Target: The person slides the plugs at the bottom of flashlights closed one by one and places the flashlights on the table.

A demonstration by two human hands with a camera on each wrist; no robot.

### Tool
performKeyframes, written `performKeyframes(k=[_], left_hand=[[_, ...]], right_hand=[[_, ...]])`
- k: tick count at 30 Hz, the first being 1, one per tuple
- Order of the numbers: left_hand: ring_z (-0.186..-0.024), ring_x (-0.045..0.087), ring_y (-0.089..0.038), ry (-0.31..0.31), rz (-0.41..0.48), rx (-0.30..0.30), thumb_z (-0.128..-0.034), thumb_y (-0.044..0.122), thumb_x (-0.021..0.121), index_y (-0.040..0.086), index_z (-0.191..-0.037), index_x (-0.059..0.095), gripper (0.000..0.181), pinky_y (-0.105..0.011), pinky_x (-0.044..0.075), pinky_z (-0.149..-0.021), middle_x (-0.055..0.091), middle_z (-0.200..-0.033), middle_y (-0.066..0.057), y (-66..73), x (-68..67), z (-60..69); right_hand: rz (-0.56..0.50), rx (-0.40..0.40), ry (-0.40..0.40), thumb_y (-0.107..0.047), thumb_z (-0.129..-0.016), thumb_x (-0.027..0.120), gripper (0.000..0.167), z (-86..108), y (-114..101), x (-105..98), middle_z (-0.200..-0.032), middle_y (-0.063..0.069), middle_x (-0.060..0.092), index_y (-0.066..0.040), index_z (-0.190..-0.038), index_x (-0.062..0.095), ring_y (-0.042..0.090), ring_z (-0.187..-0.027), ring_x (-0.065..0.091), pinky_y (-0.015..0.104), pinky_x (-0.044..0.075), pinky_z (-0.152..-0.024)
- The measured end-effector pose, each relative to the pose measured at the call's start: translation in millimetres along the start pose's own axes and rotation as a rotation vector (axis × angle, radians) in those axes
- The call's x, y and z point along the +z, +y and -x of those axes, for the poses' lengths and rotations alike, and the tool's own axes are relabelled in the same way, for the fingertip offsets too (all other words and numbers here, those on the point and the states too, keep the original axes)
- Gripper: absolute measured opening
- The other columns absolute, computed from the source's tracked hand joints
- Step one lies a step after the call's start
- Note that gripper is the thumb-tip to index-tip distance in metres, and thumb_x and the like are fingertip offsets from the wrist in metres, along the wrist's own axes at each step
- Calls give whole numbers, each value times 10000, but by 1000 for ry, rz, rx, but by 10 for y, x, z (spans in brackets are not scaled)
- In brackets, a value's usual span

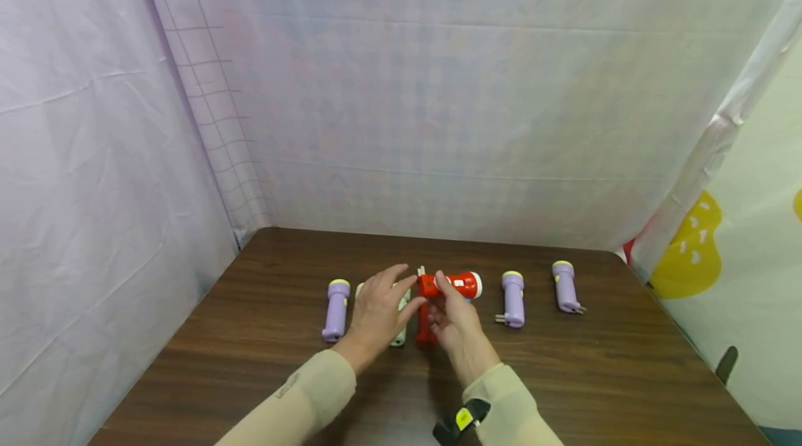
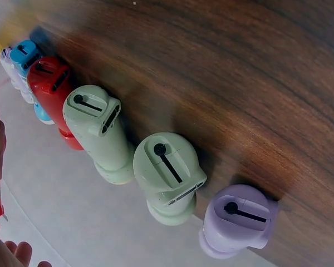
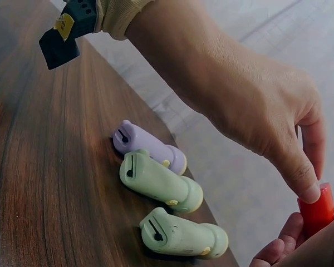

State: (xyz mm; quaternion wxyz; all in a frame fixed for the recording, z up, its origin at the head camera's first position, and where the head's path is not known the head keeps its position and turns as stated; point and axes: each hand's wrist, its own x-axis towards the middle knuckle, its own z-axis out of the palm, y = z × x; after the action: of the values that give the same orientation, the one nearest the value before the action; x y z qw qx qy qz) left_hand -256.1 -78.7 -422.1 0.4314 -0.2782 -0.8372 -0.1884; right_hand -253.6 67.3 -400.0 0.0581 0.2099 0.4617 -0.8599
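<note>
Nearest, at the front of the tabletop (image 1: 250, 307), came two pale sleeves (image 1: 313, 390) and a black wrist device (image 1: 464, 415) with a yellow patch. Beyond them, the right hand (image 1: 460, 335) gripped a red flashlight (image 1: 468, 284), thumb on top, raised above the middle of the tabletop. Its white-rimmed head faced the right edge; its prongs stuck out toward the far edge. The left hand (image 1: 379, 310) had its fingers spread, thumb tip at the flashlight's prong end; whether it pinched there I could not tell.

Below and around the hands a row stretched across: a purple flashlight (image 1: 336, 312) on the left, two pale green flashlights (image 2: 97, 130), a second red flashlight (image 1: 426, 333) and a blue flashlight (image 2: 25, 53). Two more purple flashlights (image 1: 514, 300) lay to the right, one near the far right corner. Past the far edge hung a pale curtain (image 1: 438, 98).
</note>
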Motion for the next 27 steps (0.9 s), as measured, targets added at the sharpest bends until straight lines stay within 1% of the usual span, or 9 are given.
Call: performKeyframes(k=[8,15,22,27], left_hand=[[-1051,643,-299,-21,-21,0,-818,316,817,105,-1097,755,355,-446,515,-862,645,-1207,-124,12,-20,-5],[-1041,646,-287,-13,-28,-1,-827,336,801,137,-1095,769,335,-438,523,-833,655,-1191,-111,-7,-18,2],[-1030,649,-298,-7,-31,2,-821,356,792,145,-1091,775,343,-434,532,-796,655,-1187,-119,-27,-12,15],[-1028,651,-301,-21,-17,-4,-825,353,792,144,-1095,776,342,-431,534,-789,657,-1193,-128,-27,-20,16]], right_hand=[[-13,0,8,-386,-897,734,273,8,8,15,-695,-33,682,-134,-917,632,127,-685,594,273,380,-677],[-7,-4,5,-396,-901,727,336,32,20,18,-703,-33,693,-102,-1021,618,127,-704,603,275,376,-677],[-12,-8,11,-390,-896,735,304,55,22,24,-709,-34,699,-116,-982,637,120,-702,608,269,372,-665],[-10,-15,12,-380,-903,729,315,62,29,19,-698,-35,696,-105,-1011,619,115,-681,608,261,376,-642]])
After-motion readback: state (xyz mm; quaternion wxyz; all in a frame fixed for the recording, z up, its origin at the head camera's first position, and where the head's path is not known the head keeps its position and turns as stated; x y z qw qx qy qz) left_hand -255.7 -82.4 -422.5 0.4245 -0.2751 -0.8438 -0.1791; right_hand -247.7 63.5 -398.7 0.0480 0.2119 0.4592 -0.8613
